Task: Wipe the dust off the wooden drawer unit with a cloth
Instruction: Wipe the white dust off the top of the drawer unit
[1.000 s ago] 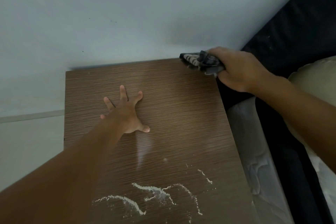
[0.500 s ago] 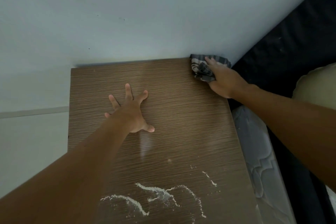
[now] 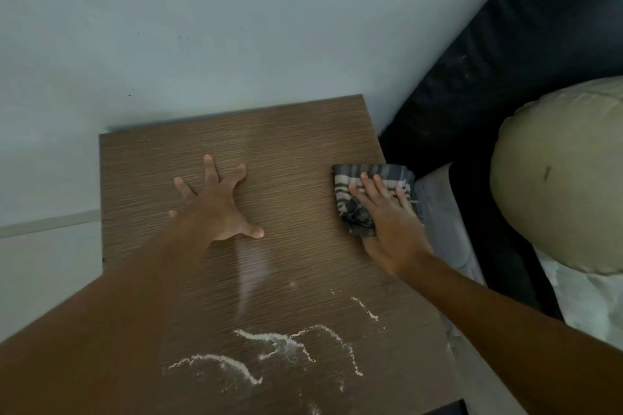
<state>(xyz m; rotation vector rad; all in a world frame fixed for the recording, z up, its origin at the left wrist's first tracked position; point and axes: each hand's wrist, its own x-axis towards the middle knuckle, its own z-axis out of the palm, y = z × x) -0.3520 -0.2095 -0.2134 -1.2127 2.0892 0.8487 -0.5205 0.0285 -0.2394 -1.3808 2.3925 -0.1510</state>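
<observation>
The wooden drawer unit (image 3: 296,145) sits tucked into the corner against a pale wall (image 3: 236,27), and only its brown top shows from up here. The person's left hand (image 3: 219,212) is planted flat around the middle of the top, fingers spread wide, holding nothing. The right hand (image 3: 394,229) is over by the right edge, fingers pretty much straight, pressing down on a grey striped cloth (image 3: 345,178) that's bunched up under the palm, with one corner hanging a bit past the edge. Squiggly white lines of dust (image 3: 269,340) lie on the near part of the top, well apart from the cloth. Just to the right there's a mattress (image 3: 445,219), a dark headboard (image 3: 522,44) and a beige pillow (image 3: 556,172).
</observation>
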